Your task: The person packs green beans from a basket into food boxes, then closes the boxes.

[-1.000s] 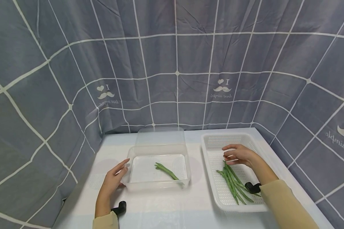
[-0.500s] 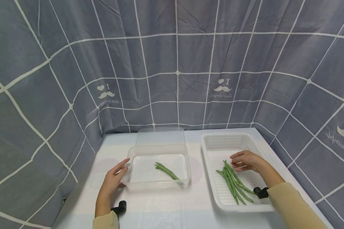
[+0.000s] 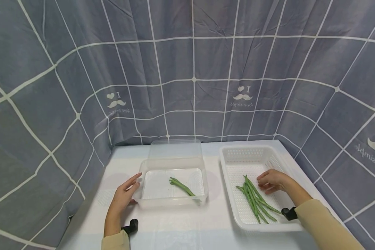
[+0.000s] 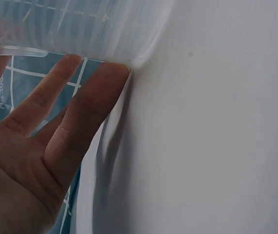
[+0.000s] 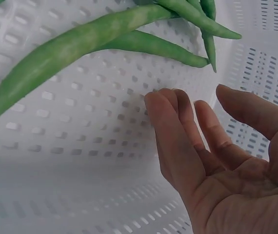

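Note:
My left hand (image 3: 124,192) is at the left side of a clear plastic box (image 3: 170,202), its fingers spread and fingertips right at the wall, as the left wrist view also shows. Inside that box lie a few green beans (image 3: 182,186). On the right, my right hand (image 3: 274,181) hovers inside a white perforated basket (image 3: 237,216), fingers loosely bent and holding nothing. A bunch of green beans (image 3: 255,201) lies in the basket just left of my right hand. In the right wrist view, the bean tips (image 5: 192,59) sit beyond my fingertips, with a gap between.
Behind the box lies a clear lid (image 3: 175,149). Box and basket stand side by side on a white table (image 3: 162,229), with a strip of tabletop between them. A grey checked curtain (image 3: 212,97) encloses the table at the back and sides.
My right hand has drawn right and toward me within the basket, away from the tips of the beans. My left hand and the box have stayed in place.

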{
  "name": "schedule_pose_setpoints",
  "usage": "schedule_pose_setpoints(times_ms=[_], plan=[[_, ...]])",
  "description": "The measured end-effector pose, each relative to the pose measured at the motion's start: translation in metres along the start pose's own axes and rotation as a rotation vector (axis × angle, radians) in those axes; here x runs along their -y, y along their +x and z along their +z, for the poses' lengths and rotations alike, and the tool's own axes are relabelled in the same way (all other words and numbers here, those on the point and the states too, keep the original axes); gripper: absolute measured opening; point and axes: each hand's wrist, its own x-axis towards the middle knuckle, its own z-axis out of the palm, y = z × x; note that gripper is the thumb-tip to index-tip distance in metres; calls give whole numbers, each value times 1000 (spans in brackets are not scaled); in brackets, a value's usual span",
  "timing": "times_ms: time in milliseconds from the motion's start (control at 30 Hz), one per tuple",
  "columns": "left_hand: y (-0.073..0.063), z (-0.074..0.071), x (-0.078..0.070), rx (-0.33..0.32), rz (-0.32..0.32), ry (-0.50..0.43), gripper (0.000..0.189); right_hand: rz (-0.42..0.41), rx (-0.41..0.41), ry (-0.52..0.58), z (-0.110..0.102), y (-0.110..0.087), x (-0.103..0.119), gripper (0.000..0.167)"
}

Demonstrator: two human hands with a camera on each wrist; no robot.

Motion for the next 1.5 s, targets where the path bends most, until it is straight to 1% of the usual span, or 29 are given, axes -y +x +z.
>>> schedule_pose_setpoints(times_ms=[200, 333, 633, 800, 967, 1100, 1300, 1500], plan=[[1, 0, -1, -2, 1, -1, 50, 11, -15, -27, 2, 2, -3, 34], [0, 1, -2, -4, 1, -4, 50, -2, -10, -43, 5, 3, -4, 30], [0, 0, -1, -8, 4, 1, 50, -42, 6, -112, 23, 5, 5, 32], [1, -1, -1, -11, 8, 3, 50, -50, -25, -183, 34, 6, 11, 32], [0, -1, -1, -13, 11, 11, 51, -47, -59, -246, 42, 7, 14, 26], [-1, -1, -1, -16, 8, 6, 50, -50, -78, -275, 45, 8, 14, 24], [-2, -1, -1, -17, 10, 3, 49, -43, -72, -273, 47, 7, 16, 25], [-2, 0, 0, -15, 6, 17, 51, -47, -46, -227, 50, 4, 17, 30]])
